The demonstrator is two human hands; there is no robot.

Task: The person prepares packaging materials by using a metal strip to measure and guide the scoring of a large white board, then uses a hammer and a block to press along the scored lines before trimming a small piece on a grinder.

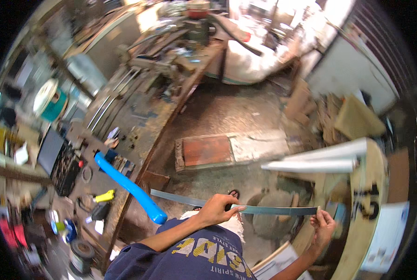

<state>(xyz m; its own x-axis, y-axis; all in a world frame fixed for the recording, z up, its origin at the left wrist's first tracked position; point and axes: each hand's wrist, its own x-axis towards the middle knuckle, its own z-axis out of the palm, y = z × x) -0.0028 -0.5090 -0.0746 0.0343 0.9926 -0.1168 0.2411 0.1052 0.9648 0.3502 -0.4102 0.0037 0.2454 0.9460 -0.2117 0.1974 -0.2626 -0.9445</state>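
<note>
A long, thin, flat metal strip (278, 211) stretches across in front of my body, pale grey on its left part and darker bluish on its right. My left hand (218, 208) pinches it near the middle, thumb and fingers closed on it. At the strip's right end, the fingertips of my right hand (323, 227) are closed on the tip. The strip's left end sticks out free, close to the workbench edge. Nearest to that end is a smooth, bright blue curved bar (131, 187), which lies from the bench top out past its edge.
The cluttered wooden workbench (145, 123) runs along my left, with metal rods, a yellow-and-black tool (104, 196) and a tape roll (81, 249). On the floor ahead lies a red-and-white slab (208, 151). A pale wooden frame (369, 186) stands at right, beside white lengths (315, 164).
</note>
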